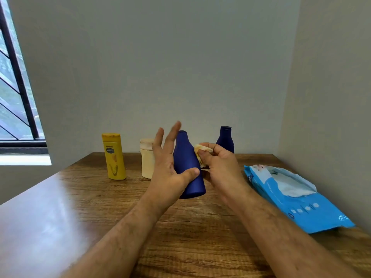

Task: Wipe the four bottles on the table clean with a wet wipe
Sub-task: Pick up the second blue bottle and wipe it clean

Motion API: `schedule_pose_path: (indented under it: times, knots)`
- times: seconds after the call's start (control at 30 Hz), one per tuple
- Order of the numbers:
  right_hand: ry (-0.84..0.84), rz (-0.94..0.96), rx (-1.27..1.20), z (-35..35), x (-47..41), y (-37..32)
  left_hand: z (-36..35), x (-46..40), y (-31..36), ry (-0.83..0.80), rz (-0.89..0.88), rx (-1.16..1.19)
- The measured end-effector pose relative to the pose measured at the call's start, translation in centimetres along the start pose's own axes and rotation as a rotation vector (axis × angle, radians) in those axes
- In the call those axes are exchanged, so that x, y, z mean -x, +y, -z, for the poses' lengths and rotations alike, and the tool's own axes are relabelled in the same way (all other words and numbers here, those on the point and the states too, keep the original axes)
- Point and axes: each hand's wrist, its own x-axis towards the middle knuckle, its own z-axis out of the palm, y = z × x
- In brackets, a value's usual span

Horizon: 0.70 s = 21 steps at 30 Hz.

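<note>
A dark blue bottle (185,157) is lifted off the table, tilted slightly with its neck up. My left hand (166,173) holds it between palm and thumb, the thumb across its front and the fingers stretched straight up behind it. My right hand (220,165) pinches a crumpled, yellowish wet wipe (201,149) against the bottle's right shoulder. A yellow bottle (114,157) and a cream bottle (147,159) stand upright at the back left, the cream one partly hidden by my left hand. A second dark blue bottle (225,139) stands at the back right.
An open blue pack of wet wipes (297,199) lies on the right of the wooden table (80,197), close to the right wall. A wall runs behind the bottles. A barred window (14,97) is at the far left.
</note>
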Motion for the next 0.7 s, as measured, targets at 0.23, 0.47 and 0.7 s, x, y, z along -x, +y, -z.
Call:
schedule_pose_path:
  times: [0.23, 0.47, 0.7]
  knots:
    - [-0.012, 0.031, 0.052, 0.0, 0.4, -0.3, -0.7, -0.3, -0.5, 0.043, 0.221, 0.187]
    - [-0.031, 0.157, 0.172, 0.0, 1.0, -0.9, -0.3, 0.0, -0.2, -0.01, 0.114, -0.105]
    - [-0.045, 0.184, -0.023, 0.2, 1.0, -1.9, 0.0, -0.2, -1.0, 0.062, 0.049, -0.335]
